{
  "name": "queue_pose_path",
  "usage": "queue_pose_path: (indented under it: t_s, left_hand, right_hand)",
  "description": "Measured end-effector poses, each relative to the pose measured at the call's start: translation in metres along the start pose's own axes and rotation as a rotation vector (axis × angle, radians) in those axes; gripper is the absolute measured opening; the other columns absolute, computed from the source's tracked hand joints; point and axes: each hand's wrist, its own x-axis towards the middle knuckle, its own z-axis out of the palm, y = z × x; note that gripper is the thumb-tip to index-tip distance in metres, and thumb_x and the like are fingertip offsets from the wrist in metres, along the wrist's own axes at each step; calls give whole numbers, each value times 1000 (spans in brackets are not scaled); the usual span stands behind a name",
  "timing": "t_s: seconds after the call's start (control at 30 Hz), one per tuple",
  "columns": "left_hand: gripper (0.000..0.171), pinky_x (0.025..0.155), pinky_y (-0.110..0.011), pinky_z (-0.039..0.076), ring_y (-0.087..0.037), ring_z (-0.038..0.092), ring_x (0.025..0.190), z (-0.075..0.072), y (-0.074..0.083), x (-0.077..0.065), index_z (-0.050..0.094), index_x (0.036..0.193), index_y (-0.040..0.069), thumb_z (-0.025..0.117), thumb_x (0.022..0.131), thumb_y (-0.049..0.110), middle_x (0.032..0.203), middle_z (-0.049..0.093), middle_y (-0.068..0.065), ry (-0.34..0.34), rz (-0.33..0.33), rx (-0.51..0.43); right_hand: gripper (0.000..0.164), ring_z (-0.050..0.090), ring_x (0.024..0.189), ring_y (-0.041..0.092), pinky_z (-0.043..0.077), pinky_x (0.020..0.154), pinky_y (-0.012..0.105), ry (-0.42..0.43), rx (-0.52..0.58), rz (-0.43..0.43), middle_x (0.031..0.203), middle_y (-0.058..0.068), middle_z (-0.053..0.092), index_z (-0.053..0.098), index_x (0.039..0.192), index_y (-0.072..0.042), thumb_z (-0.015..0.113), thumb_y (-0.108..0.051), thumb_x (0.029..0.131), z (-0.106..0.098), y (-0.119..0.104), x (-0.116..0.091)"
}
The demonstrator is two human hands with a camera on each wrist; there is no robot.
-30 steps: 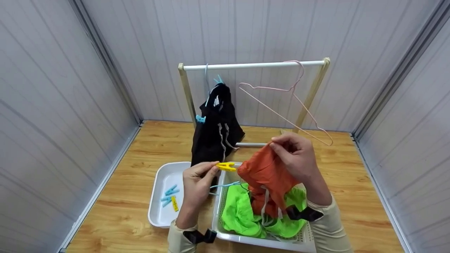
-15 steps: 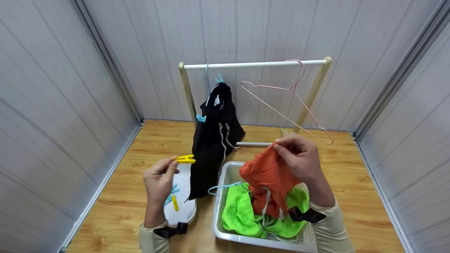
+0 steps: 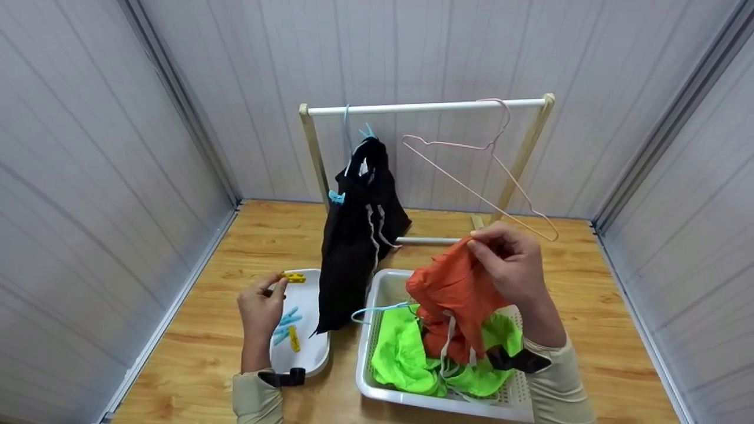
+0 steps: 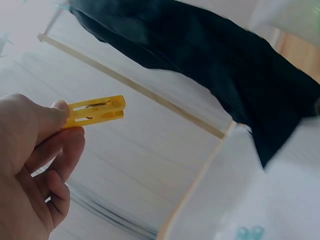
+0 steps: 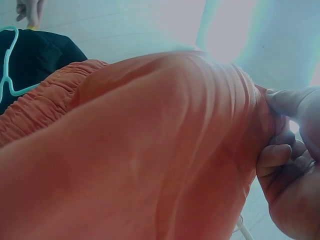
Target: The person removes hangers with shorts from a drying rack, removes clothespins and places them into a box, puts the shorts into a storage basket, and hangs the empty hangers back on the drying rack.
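Note:
My left hand (image 3: 262, 309) pinches a yellow clothespin (image 3: 294, 277) between thumb and fingers, over the far left part of the white tray (image 3: 323, 353). In the left wrist view the clothespin (image 4: 102, 111) sticks out past the fingertips. Inside the tray lie another yellow clothespin (image 3: 294, 339) and several light blue ones (image 3: 288, 318). My right hand (image 3: 512, 259) pinches the upper edge of orange drawstring shorts (image 3: 450, 282), lifted above the white basket (image 3: 365, 368). Their gathered waistband (image 5: 50, 97) shows in the right wrist view, and white cords dangle from it.
Bright green clothing (image 3: 403, 353) fills much of the basket, and a light blue hanger (image 3: 377, 308) pokes over its left rim. Behind, a rack (image 3: 424, 108) carries a black garment (image 3: 353, 265) with blue clothespins and a bare pink hanger (image 3: 453, 146).
My left hand has moved left with the yellow clothespin, away from the orange shorts to the tray, and lowered slightly. The right hand, still holding the shorts, has shifted a little right.

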Motion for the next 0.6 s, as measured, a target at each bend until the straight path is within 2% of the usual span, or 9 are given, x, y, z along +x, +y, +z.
queue_pose_path:
  t_s: [0.17, 0.27, 0.37, 0.43, 0.53, 0.6]
  left_hand:
    - [18, 49, -20, 45, -16, 62, 57, 1, -16, -6, 76, 103, 3, 73, 88, 12, 94, 73, -12, -85, -97, 118]
    - [22, 49, -25, 45, -18, 62, 58, 1, -22, -7, 75, 106, 2, 73, 88, 15, 98, 72, -14, -159, -156, 182]
    - [30, 62, -32, 46, -27, 65, 78, 2, -25, -7, 70, 114, 0, 70, 90, 17, 106, 69, -17, -256, -243, 222]
    - [35, 72, -38, 46, -32, 63, 93, 3, -27, -7, 66, 121, -2, 68, 91, 17, 112, 67, -20, -310, -302, 231]
    - [41, 86, -44, 45, -35, 57, 110, 4, -29, -5, 60, 128, -4, 66, 93, 18, 119, 63, -23, -329, -367, 226]
    - [44, 93, -47, 43, -36, 55, 115, 5, -29, -3, 58, 129, -6, 66, 93, 18, 121, 62, -24, -302, -378, 217]
  right_hand:
    - [13, 57, 62, 13, 45, 53, 20, 6, 12, -2, 79, 16, 65, 69, 90, 7, 68, 16, 81, -1, 0, -3]
    - [16, 57, 61, 13, 45, 53, 20, 16, 20, -4, 78, 14, 65, 68, 89, 8, 67, 19, 78, -3, -1, -4]
    - [15, 58, 62, 13, 46, 54, 20, 23, 31, -7, 78, 15, 64, 68, 89, 9, 68, 19, 79, -4, -2, -4]
    - [13, 58, 63, 14, 46, 55, 20, 21, 39, -13, 79, 16, 64, 68, 89, 9, 68, 18, 79, -4, -3, -4]
    - [13, 58, 64, 14, 46, 55, 20, 22, 36, -17, 79, 16, 65, 68, 90, 9, 68, 17, 79, -5, -3, -3]
    - [14, 58, 64, 13, 46, 55, 20, 23, 32, -21, 79, 15, 65, 68, 90, 9, 68, 18, 79, -6, -4, -2]
